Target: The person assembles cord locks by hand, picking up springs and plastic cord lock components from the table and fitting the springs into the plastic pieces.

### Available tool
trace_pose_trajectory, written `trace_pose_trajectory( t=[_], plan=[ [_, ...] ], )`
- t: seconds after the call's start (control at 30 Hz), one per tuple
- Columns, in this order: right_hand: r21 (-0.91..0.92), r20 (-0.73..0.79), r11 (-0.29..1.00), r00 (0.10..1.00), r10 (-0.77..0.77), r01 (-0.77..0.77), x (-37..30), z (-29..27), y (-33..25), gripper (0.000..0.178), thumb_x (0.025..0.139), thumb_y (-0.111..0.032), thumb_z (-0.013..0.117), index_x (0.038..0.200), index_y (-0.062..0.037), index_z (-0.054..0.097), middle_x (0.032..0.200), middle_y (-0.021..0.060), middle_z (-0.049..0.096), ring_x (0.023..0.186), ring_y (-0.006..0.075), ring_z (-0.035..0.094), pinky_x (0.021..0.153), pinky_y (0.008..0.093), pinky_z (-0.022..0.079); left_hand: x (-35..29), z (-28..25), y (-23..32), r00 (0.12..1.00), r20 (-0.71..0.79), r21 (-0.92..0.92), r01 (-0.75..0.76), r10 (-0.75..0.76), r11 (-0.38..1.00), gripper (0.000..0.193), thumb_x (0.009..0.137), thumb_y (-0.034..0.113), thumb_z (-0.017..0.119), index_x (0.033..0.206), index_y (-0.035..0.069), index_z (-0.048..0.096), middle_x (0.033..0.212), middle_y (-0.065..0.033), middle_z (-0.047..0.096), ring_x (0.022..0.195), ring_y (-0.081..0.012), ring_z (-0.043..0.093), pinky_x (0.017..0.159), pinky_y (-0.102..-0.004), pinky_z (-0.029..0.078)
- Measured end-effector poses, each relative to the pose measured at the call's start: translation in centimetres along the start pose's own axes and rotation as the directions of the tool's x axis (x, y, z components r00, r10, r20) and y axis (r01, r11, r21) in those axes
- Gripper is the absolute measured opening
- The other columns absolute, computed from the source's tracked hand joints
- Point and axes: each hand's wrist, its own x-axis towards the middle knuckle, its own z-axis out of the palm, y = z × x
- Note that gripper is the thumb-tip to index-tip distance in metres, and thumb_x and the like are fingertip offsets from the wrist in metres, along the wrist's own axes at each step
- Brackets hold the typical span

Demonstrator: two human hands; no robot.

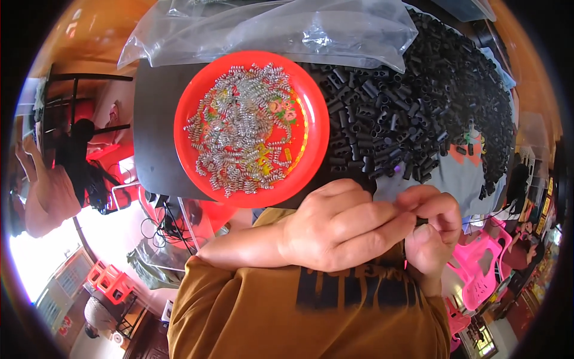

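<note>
My left hand and my right hand meet close to my chest, at the near edge of the table. A small black plastic tube shows between the curled thumb and fingers of my right hand. The left fingers are pinched against it, and whatever they hold is hidden. Beyond my left hand stands a round red plate bearing a heap of small metal coil springs. Right of the plate, many loose black tubes are piled over the table.
A clear plastic bag lies across the far side of the table. Grey cloth shows under the black tubes. A pink chair stands at the right, red stools at the lower left. Another person is in the background.
</note>
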Motion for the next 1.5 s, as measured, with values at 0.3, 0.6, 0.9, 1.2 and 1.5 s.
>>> trace_pose_trajectory(
  t=[0.3,0.6,0.9,1.2,1.5],
  plan=[
    [-0.152,0.1,0.973,0.982,-0.161,0.175,1.0,-0.3,0.8,0.021,0.079,0.004,0.062,0.099,0.0016,0.055,0.096,0.0177,0.058,0.075,0.019,0.058,0.068,0.0304,0.051,-0.9,-8.0,1.1,0.953,0.062,0.51,0.225,-0.296,0.83,0.036,0.061,-0.005,0.072,0.095,0.002,0.067,0.079,-0.0033,0.056,0.062,-0.0171,0.053,0.052,-0.0295,0.04],
    [-0.453,0.178,0.845,0.958,-0.227,0.284,0.9,-0.5,0.9,0.028,0.071,0.006,0.07,0.098,0.0034,0.063,0.086,0.0129,0.063,0.072,0.0188,0.059,0.063,0.0267,0.046,-0.4,-8.5,0.6,0.84,0.175,0.691,0.267,-0.513,0.672,0.028,0.068,0.003,0.071,0.095,0.007,0.067,0.085,-0.0046,0.058,0.073,-0.0219,0.056,0.069,-0.0351,0.041],
    [-0.469,0.161,0.811,0.937,-0.311,0.35,0.5,-1.4,1.7,0.028,0.073,0.006,0.069,0.099,0.0047,0.062,0.085,0.0129,0.063,0.067,0.0195,0.058,0.06,0.0279,0.046,0.1,-9.3,-0.1,0.891,0.001,0.819,0.26,-0.455,0.512,0.026,0.073,0.007,0.071,0.099,0.006,0.068,0.093,-0.0069,0.06,0.082,-0.0252,0.057,0.078,-0.0379,0.043],
    [-0.54,0.15,0.75,0.921,-0.359,0.381,0.9,-1.8,2.7,0.027,0.072,0.008,0.067,0.099,0.0054,0.062,0.083,0.0128,0.063,0.065,0.019,0.058,0.058,0.0272,0.046,0.7,-8.6,-1.3,0.851,0.056,0.804,0.271,-0.522,0.529,0.026,0.074,0.003,0.068,0.1,0.004,0.066,0.096,-0.0114,0.059,0.084,-0.029,0.057,0.074,-0.038,0.047],
    [-0.551,0.148,0.747,0.925,-0.35,0.371,1.0,-1.8,2.8,0.026,0.073,0.006,0.068,0.098,0.005,0.062,0.082,0.0122,0.062,0.064,0.0184,0.057,0.057,0.0268,0.046,0.6,-8.9,-1.5,0.88,-0.026,0.696,0.357,-0.474,0.623,0.024,0.074,-0.005,0.067,0.097,0.002,0.067,0.091,-0.0112,0.062,0.08,-0.0268,0.061,0.07,-0.0332,0.05]
  ],
)
